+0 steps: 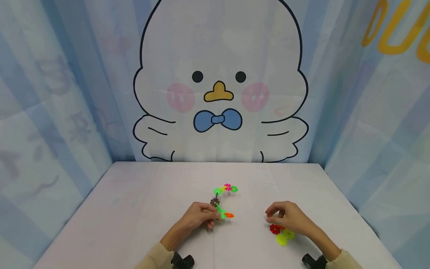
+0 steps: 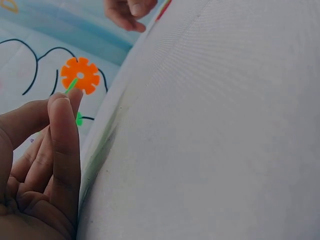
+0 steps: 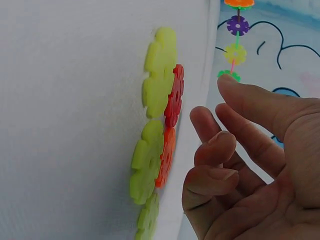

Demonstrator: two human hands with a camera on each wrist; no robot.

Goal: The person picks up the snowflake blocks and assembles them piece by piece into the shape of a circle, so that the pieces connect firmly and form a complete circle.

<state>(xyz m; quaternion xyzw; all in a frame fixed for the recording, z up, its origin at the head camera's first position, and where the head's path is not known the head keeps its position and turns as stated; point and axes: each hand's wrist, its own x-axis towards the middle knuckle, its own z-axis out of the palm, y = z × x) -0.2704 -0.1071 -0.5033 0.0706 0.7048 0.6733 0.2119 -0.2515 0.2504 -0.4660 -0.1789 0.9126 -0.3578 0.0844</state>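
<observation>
My left hand pinches a green notched plastic disc between thumb and fingers. This disc belongs to a chain of interlocking snowflake discs; an orange disc slots into it at the near end. From there the chain curves away through a brown disc, a thin purple one and further green, yellow and pink discs. To the right, my right hand, its fingers loosely bent and holding nothing, hovers just above loose discs: a red one, an orange one and several yellow-green ones.
A white table lies beneath both hands. Behind it hangs a curtain with a printed duck, and striped blue curtains flank both sides. Dark wrist-worn cameras sit low at the forearms.
</observation>
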